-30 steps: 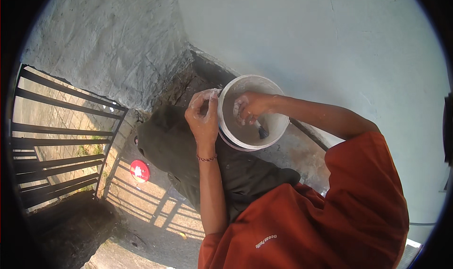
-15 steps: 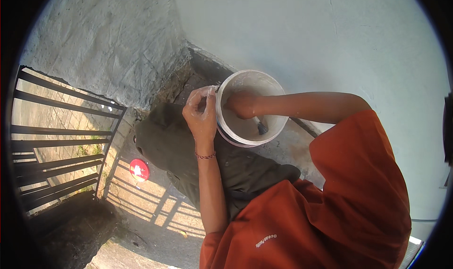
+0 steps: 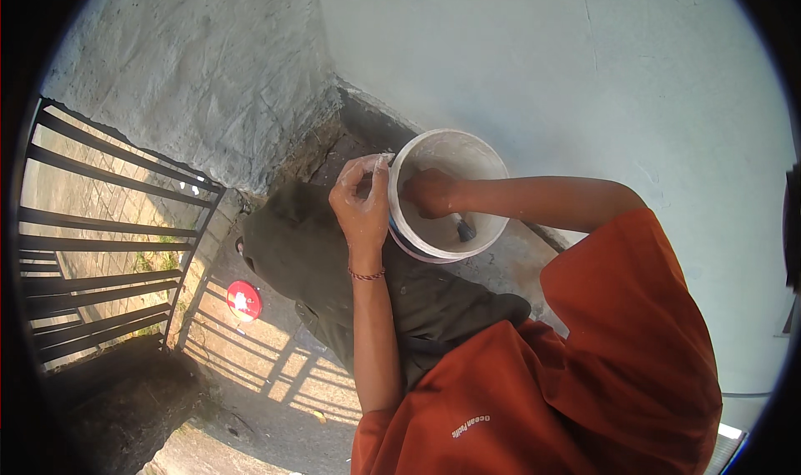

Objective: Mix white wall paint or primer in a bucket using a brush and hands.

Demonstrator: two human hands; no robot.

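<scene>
A white plastic bucket (image 3: 494, 154), its inside smeared with pale residue, stands tilted near the wall corner, beside my bent leg. At its left rim my left hand (image 3: 364, 200) is closed, thumb and fingertips pinched together against the edge and dusted white. Down inside the bucket, my right hand (image 3: 430, 193) is curled with its back toward me. Its fingertips, and whatever they may hold, are hidden. A paintbrush (image 3: 465, 230) with dark bristles shows below my right wrist, its handle running under the wrist. Whether my right hand touches the brush, I cannot tell.
A smooth pale wall (image 3: 634, 83) rises beyond the bucket, meeting a rough grey plastered wall (image 3: 209, 66) at the corner. Dark metal bars (image 3: 108, 225) stand at the left. On the concrete floor (image 3: 275, 341) lies a round red lid (image 3: 244, 301) with white marks.
The view has shifted slightly, so the bucket and both hands appear a little lower and to the right. My left hand keeps its pinch at the rim; my right hand stays inside the bucket.
</scene>
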